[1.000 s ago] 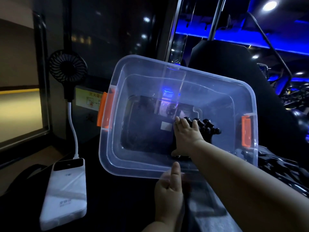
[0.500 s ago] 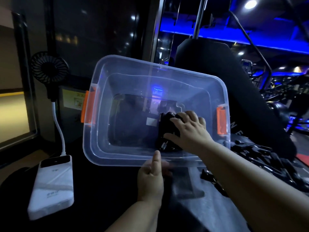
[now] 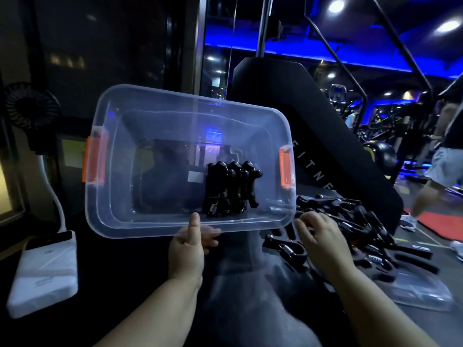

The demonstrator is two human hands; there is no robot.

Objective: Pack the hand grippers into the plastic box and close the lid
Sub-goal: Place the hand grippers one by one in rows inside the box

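Right hand [image 3: 323,242] withdrawn, clear plastic box [image 3: 120,189], black grippers [image 3: 230,189] inside

light: dim, blue strip glow [image 3: 283,51] under the ceiling, round ceiling spots [image 3: 335,5] | left: dark glass panel [image 3: 112,46], small black fan [image 3: 31,108] | behind: black padded panel [image 3: 288,96] lettered FITNE | far right: gym machines [image 3: 338,95], red floor mat [image 3: 431,221], person [image 3: 446,166] mid-stride
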